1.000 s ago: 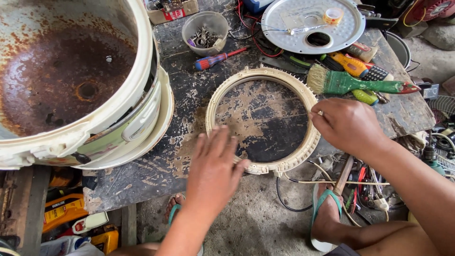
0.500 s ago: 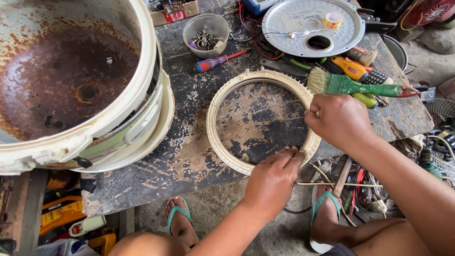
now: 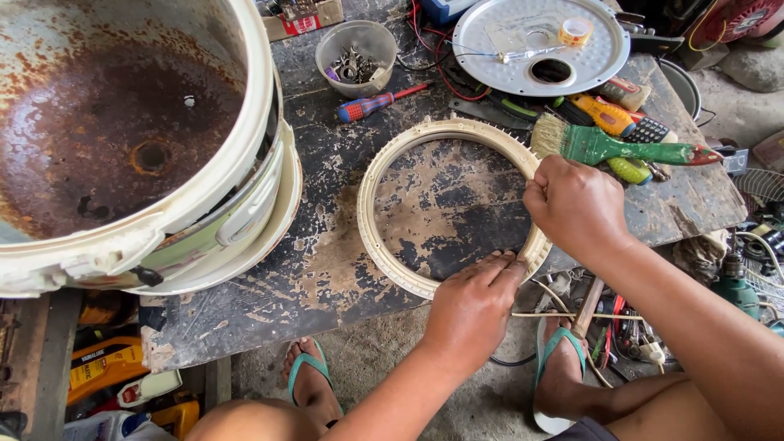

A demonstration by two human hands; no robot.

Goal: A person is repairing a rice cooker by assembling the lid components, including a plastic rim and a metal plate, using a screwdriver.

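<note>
A cream plastic ring (image 3: 369,214) with a toothed outer edge lies flat on a worn black workbench (image 3: 320,273), its near right part reaching the bench edge. My right hand (image 3: 576,206) is closed in a fist on the ring's right side. Lower down, my left hand (image 3: 472,309) grips the ring's near right edge, fingers laid over it. A green-handled paintbrush (image 3: 622,149) lies just beyond my right hand.
A big rusty white tub (image 3: 151,151) fills the bench's left. At the back are a bowl of screws (image 3: 366,39), a red-and-blue screwdriver (image 3: 380,103), a round metal lid (image 3: 500,23) and several hand tools (image 3: 604,114). My sandalled feet (image 3: 310,377) rest below among cables.
My left hand has left the bench surface at the ring's near left and moved right onto the ring's near right edge. The right hand stays on the ring's right side.
</note>
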